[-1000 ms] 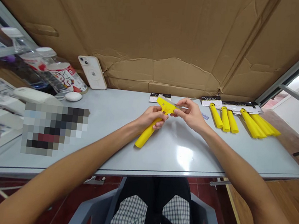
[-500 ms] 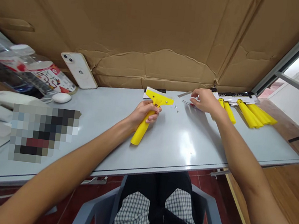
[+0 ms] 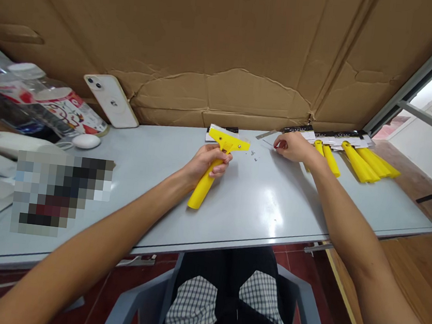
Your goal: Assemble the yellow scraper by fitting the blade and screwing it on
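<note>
My left hand is wrapped round the handle of a yellow scraper, whose wide head points away from me. A clear strip runs along the head's far edge, and one screw shows at the head's right side. My right hand is closed on a small screwdriver, with a thin metal shaft pointing left and a bit of red handle between the fingers. Several small screws lie on the table between both hands. Just behind the screwdriver is a flat metal blade.
More yellow scrapers with black-and-white card packaging lie at the right. A black-and-white card sits behind the held scraper. A phone leans on the cardboard at the back. Leftward are a white mouse and plastic bottles.
My right hand's fingers have closed round the screwdriver, which lay on the table under them before. My left hand and the scraper have hardly moved.
</note>
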